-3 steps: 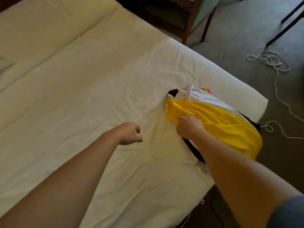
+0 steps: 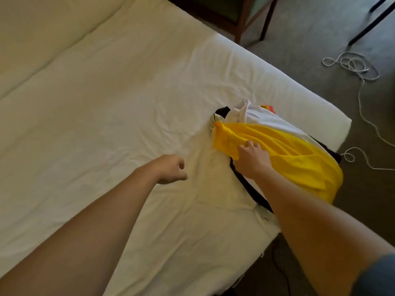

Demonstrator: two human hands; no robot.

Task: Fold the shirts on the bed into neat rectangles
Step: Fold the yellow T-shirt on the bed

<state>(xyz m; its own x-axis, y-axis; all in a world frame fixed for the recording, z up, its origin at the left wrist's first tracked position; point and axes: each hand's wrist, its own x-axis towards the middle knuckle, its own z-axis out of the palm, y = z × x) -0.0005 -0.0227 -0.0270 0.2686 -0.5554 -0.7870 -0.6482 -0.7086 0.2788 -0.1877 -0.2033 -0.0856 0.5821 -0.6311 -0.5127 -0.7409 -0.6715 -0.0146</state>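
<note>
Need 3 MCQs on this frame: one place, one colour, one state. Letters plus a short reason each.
1. Where does the pile of shirts lie on the bed?
A. in its middle
B. near its right edge
C. against its far left side

2. What colour is the shirt on top, under the right hand?
A. yellow
B. green
C. blue

3. What is the left hand doing?
A. pinching a sleeve
B. pressing the pile flat
C. holding nothing, fingers loosely curled

Answers:
1 B: the pile sits by the mattress edge next to the carpet.
2 A: the yellow shirt lies over white and black ones.
3 C: it hangs above bare sheet, apart from the pile.
</note>
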